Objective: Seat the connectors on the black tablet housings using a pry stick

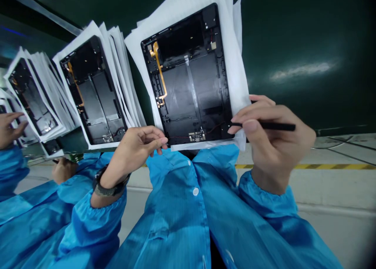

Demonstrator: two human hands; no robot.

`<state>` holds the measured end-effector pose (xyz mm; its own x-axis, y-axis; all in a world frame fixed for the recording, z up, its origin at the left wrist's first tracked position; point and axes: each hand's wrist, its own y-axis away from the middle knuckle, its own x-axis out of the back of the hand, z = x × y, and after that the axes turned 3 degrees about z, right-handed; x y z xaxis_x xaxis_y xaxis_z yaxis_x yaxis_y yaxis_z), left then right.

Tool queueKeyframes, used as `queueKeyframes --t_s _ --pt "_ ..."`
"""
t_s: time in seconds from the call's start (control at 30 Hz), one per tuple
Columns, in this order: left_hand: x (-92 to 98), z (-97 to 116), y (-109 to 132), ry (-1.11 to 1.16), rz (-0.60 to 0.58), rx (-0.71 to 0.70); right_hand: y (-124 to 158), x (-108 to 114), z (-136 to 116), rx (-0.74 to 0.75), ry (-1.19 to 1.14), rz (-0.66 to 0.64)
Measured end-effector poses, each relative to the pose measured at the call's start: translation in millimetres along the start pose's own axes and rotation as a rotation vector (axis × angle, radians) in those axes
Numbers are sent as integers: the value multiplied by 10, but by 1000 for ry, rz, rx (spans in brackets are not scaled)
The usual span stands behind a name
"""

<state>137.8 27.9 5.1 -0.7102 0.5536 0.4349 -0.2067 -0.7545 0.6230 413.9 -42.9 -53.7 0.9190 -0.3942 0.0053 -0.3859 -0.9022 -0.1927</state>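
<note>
An open tablet (pixel 188 77) is lying on white foam sheets (pixel 235 65) at the near edge of the green bench (pixel 293 33). The right hand (pixel 273 139) is pinching a black stick (pixel 279 126), its tip pressing into the tablet's lower right corner. The left hand (pixel 136 145), fingers together, is pinching the lower edge. The step appears to be tucking in a wire, and further pressing calls for a steady tip. Counted: three tablets, one stick, and a co-worker's two hands (pixel 8 128) at left.
</note>
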Motion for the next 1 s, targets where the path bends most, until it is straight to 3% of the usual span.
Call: queueKeyframes --t_s 0.13,0.23,0.37,0.53,1.0 --pt "-44 -44 18 119 20 18 50 -203 -146 130 119 -294" --pt "-86 -102 46 211 46 33 18 -486 -190 155 172 -535" --pt "-135 -259 63 329 66 12 -104 -804 -171 117 236 -733" --pt "-198 -417 46 448 45 -3 -193 -886 -127 72 266 -819" --pt "-231 -422 39 472 46 6 -184 -857 -67 93 278 -836"
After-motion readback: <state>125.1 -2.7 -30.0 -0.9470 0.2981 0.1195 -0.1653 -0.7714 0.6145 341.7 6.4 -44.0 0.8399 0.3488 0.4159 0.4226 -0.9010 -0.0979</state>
